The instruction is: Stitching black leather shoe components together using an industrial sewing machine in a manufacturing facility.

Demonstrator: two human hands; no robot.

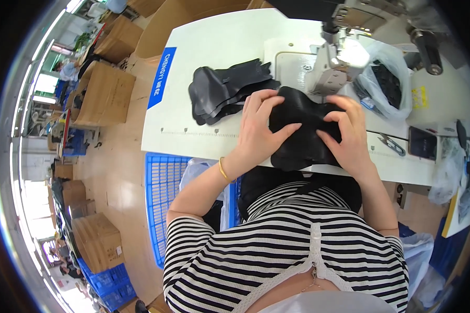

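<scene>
Both my hands hold a black, shiny, leather-like piece (304,136) at the front edge of the white sewing table, just before the sewing machine head (335,65). My left hand (261,125) grips its left side, thumb on top and fingers bent over the far edge. On the right side, my right hand (350,133) pinches the piece between thumb and curled fingers. The far edge of the piece lies close to the needle area; whether it is under the presser foot cannot be made out. Left of my left hand lies a stack of similar black cut pieces (219,94).
Thread snips (391,144) and a dark flat device (422,142) lie on the table at right. Behind them stands a clear plastic bag with black pieces (386,86). A blue plastic basket (162,182) is below the table's left front edge. Cardboard boxes (107,94) stand farther left.
</scene>
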